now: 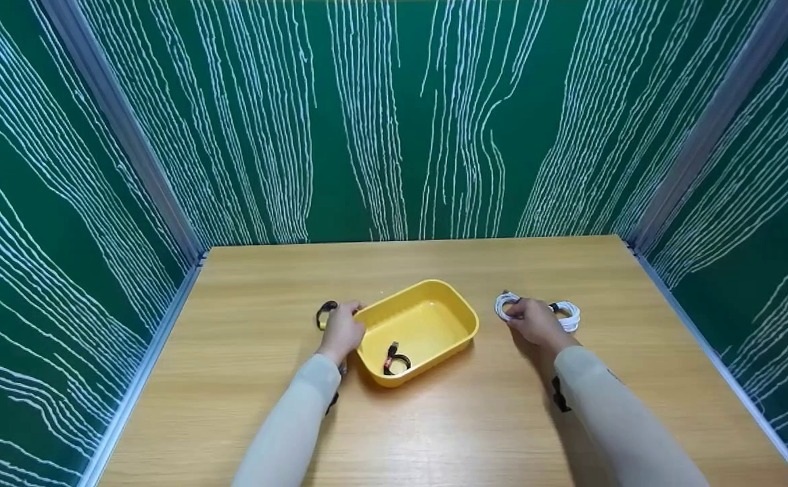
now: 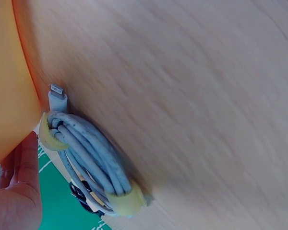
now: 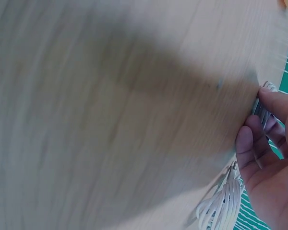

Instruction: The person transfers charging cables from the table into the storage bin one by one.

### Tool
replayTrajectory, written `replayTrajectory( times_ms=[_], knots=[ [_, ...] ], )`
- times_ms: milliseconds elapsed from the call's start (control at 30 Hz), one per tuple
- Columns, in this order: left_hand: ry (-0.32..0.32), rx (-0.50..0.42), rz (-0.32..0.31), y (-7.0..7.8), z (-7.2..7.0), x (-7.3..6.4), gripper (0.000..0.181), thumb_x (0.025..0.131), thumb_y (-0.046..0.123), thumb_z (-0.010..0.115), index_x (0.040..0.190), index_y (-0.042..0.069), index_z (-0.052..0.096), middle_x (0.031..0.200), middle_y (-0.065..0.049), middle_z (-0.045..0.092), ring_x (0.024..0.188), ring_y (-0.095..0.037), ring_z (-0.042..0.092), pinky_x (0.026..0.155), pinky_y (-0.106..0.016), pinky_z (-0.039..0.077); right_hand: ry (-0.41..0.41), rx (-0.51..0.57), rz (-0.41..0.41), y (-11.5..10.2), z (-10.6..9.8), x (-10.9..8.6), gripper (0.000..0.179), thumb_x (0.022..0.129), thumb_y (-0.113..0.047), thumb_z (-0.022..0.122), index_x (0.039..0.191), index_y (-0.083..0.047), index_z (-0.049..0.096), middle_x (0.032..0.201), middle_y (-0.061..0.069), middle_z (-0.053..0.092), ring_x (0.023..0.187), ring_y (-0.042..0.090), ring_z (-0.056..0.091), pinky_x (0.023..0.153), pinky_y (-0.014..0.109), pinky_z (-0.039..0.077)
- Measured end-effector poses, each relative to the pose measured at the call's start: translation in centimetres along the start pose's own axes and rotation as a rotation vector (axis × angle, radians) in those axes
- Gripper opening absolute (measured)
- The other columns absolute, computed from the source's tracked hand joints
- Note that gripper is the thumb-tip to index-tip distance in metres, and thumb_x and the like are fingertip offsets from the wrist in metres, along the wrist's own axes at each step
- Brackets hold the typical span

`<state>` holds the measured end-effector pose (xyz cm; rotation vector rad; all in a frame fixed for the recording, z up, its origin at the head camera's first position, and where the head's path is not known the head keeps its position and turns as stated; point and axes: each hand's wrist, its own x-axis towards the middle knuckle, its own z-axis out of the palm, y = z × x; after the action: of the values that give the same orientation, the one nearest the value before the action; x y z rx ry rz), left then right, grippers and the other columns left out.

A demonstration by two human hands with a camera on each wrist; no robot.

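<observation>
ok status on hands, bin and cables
Left hand grips yellow bin. Right hand holds coiled white cable. Black cable inside bin. No obstacle seen between right hand and bin.

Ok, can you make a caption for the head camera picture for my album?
Left hand holds a yellow bin with a black cable inside; right hand pinches a coiled white cable.

Pale glare marks the tabletop (image 1: 427, 436); soft shadow darkens the right wrist view.
</observation>
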<state>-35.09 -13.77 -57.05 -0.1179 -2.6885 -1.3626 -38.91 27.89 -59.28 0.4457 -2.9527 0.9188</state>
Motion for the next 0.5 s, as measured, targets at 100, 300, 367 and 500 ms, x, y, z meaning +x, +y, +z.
replayTrajectory(
  times_ms=[100,300,367,500],
  knots=[
    [-0.003,-0.003,-0.003,0.0,0.0,0.0,0.041,0.08,-0.015,0.054,0.111,-0.001,0.078,0.102,-0.018,0.078,0.089,-0.025,0.067,0.082,-0.036,0.058,-0.004,0.002,0.009,-0.1,-0.1,-0.1,0.012,0.095,0.004,0.072,0.104,0.006,0.08,0.105,0.023,0.077,0.101,0.039,0.072,0.093,0.057,0.058],
    [-0.019,-0.021,-0.026,0.0,-0.1,0.1,0.044,0.081,-0.016,0.053,0.113,0.001,0.078,0.105,-0.018,0.078,0.091,-0.025,0.068,0.084,-0.037,0.059,-0.021,0.001,0.025,-0.5,-0.4,0.0,0.015,0.096,0.003,0.071,0.107,0.006,0.081,0.109,0.024,0.075,0.104,0.04,0.07,0.095,0.058,0.057],
    [-0.024,-0.023,-0.036,-0.1,0.0,0.1,0.045,0.081,-0.016,0.053,0.114,0.001,0.078,0.106,-0.018,0.077,0.092,-0.025,0.068,0.084,-0.037,0.06,-0.03,0.014,0.044,-0.6,-0.5,0.0,0.017,0.096,0.003,0.071,0.11,0.006,0.081,0.112,0.024,0.074,0.106,0.04,0.069,0.097,0.058,0.056],
    [-0.032,-0.029,-0.053,-0.2,0.0,0.2,0.043,0.082,-0.017,0.053,0.113,0.001,0.078,0.106,-0.017,0.077,0.092,-0.024,0.068,0.084,-0.036,0.06,-0.052,0.04,0.092,-1.1,-0.9,0.1,0.02,0.098,0.0,0.072,0.115,0.004,0.081,0.115,0.023,0.073,0.109,0.039,0.068,0.1,0.056,0.056]
  ],
)
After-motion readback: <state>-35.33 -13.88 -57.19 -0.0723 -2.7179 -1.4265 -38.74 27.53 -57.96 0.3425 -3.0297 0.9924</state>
